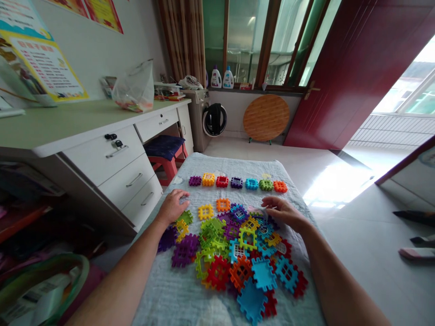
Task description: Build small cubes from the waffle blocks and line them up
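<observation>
My left hand (171, 208) rests on the pale blue cloth, left of a loose pile of plastic interlocking tiles (217, 233). Its fingers are stretched out and hold nothing; a green tile (185, 217) lies just below it. My right hand (282, 211) hovers or rests at the pile's upper right edge, fingers apart, with nothing visible in them. Between the hands lie a yellow frame tile (205, 212) and an orange frame tile (223, 205). Beyond them runs a row of several small blocks, from a purple block (195, 181) to an orange block (280, 186).
The cloth-covered table (238, 162) stands before me. A white desk (132, 156) with drawers is at the left, a stool (166, 151) partly beneath it. Farther back are a washing machine (200, 120), a round wooden tabletop (266, 117) and a red door (333, 68).
</observation>
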`<state>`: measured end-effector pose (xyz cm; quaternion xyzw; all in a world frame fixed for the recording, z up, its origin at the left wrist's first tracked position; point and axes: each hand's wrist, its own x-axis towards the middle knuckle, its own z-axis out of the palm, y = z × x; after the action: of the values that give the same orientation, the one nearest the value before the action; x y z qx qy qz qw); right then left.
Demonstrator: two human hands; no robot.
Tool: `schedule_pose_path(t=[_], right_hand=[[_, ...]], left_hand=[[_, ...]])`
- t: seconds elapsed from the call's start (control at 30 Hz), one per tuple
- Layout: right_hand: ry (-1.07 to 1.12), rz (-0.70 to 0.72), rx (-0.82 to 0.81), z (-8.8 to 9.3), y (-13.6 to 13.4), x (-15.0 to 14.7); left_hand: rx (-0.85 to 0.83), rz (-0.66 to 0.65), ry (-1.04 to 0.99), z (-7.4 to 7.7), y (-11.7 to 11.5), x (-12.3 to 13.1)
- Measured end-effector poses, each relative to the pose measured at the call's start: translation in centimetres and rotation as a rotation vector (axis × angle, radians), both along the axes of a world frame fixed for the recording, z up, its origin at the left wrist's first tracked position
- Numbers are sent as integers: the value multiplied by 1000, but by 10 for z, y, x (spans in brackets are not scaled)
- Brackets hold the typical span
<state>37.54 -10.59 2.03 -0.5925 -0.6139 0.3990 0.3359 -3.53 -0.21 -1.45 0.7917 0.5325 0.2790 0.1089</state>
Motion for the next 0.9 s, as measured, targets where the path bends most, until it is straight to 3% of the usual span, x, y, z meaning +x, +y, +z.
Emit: schedule_pose_path(t=[0.13,0.27,0.47,0.6,0.73,0.9], right_hand=[[-152,262,-60,14,-8,0],[-333,309,48,13,-7,-5],[-266,209,45,10,-6,-7],[-188,68,47,6,-4,-6],[-165,-67,63,-2,0,-6],[-67,-135,103,-14,5,-4]], left_hand=[[2,-2,-11,-1,1,0],[11,-12,-19,-1,1,-1],[34,-12,-25,-1,2,-2],[35,-16,-31,0,1,-2],[37,-18,-36,-1,2,-2],[29,-21,-37,-2,2,-4]])
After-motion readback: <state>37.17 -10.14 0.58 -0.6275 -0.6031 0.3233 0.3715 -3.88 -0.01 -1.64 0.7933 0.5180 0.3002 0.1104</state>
